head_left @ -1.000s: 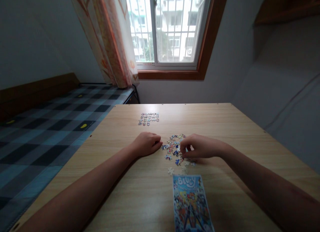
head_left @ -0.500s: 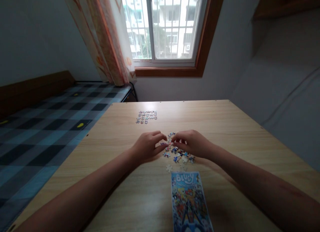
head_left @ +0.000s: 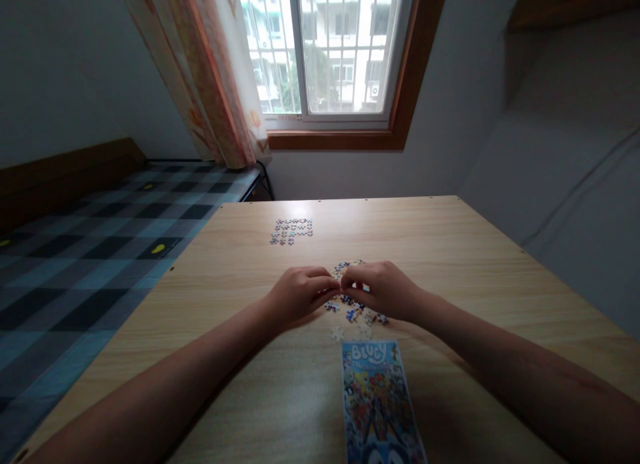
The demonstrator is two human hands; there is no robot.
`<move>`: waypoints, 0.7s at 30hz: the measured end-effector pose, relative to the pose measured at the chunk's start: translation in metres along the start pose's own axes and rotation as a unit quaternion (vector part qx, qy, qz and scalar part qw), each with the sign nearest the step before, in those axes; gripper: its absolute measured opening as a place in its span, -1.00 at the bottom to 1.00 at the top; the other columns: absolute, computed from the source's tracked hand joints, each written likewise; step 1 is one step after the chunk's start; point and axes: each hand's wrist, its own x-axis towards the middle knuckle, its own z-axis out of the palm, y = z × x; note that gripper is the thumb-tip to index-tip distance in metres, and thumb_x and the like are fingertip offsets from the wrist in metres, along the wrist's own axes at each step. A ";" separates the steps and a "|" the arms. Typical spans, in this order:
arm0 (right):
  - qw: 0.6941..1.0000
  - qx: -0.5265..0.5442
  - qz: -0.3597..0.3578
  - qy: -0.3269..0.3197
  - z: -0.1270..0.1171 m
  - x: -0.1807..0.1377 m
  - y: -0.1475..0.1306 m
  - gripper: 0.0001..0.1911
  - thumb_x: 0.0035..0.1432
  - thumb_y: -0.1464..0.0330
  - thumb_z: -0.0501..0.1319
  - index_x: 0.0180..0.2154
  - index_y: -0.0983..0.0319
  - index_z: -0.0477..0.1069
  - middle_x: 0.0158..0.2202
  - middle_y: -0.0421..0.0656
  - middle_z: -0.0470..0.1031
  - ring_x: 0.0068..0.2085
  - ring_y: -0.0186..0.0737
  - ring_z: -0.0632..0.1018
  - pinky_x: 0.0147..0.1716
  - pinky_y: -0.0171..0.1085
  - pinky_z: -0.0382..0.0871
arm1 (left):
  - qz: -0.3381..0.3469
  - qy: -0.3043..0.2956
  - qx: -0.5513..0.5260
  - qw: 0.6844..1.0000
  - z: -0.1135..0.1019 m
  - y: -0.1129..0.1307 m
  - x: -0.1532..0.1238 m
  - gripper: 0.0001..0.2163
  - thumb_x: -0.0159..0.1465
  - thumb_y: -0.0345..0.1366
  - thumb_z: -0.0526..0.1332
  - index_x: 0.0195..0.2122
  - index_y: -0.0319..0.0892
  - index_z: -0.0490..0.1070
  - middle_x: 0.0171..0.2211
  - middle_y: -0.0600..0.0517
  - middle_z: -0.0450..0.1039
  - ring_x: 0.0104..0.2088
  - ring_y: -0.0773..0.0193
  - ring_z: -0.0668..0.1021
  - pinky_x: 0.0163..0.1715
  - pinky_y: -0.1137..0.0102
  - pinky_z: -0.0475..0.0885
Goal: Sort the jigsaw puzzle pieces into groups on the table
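Note:
My left hand and my right hand meet fingertip to fingertip over a small heap of loose jigsaw pieces in the middle of the wooden table. Both hands are curled in a pinch, and whatever is between the fingers is too small to make out. A joined patch of jigsaw pieces lies farther back on the left. A colourful Bluey picture card lies flat just in front of the heap.
A bed with a blue and black checked cover runs along the table's left edge. A window with a patterned curtain is behind the table. A grey wall stands on the right.
My right hand left the heap's right side and moved left; my left hand moved right. Their fingertips now touch over the pieces. The view has tilted down slightly.

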 end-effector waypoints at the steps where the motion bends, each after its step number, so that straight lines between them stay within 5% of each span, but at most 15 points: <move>1: 1.000 0.004 -0.003 0.001 -0.001 0.000 0.000 -0.84 0.32 0.27 0.20 -0.21 0.19 0.51 -0.35 -0.20 0.58 -0.35 -0.32 0.52 -0.31 -0.31 0.26 | 0.001 0.007 0.006 1.000 0.000 -0.001 0.000 -0.77 0.43 -0.20 0.14 -0.23 -0.13 0.57 -0.28 0.01 0.62 -0.33 0.36 0.60 -0.33 0.43 0.50; 5: 1.000 0.005 0.000 -0.022 -0.017 0.000 -0.005 -0.85 0.29 0.30 0.23 -0.17 0.20 0.53 -0.30 -0.18 0.60 -0.37 -0.33 0.51 -0.33 -0.31 0.24 | -0.036 0.043 0.050 0.997 -0.002 -0.018 -0.004 -0.80 0.40 -0.25 0.16 -0.27 -0.15 0.55 -0.30 0.02 0.60 -0.40 0.39 0.55 -0.38 0.45 0.45; 11: 0.968 -0.027 0.012 -0.250 -0.046 -0.003 -0.020 -0.87 0.13 0.46 0.27 -0.31 0.17 0.59 -0.42 -0.22 0.59 -0.43 -0.33 0.46 -0.42 -0.32 0.16 | -0.116 0.081 0.121 0.983 -0.009 -0.050 -0.009 -0.85 0.34 -0.29 0.17 -0.31 -0.15 0.52 -0.35 0.05 0.56 -0.48 0.39 0.48 -0.41 0.44 0.37; 21: 0.957 -0.063 0.011 -0.283 -0.035 -0.008 -0.025 -0.63 0.01 0.45 0.34 -0.09 0.09 0.58 -0.37 -0.23 0.60 -0.37 -0.25 0.52 -0.43 -0.28 0.16 | -0.155 0.050 0.152 0.975 -0.008 -0.055 -0.009 -0.90 0.27 -0.29 0.19 -0.33 -0.14 0.48 -0.38 0.04 0.51 -0.50 0.35 0.45 -0.43 0.42 0.34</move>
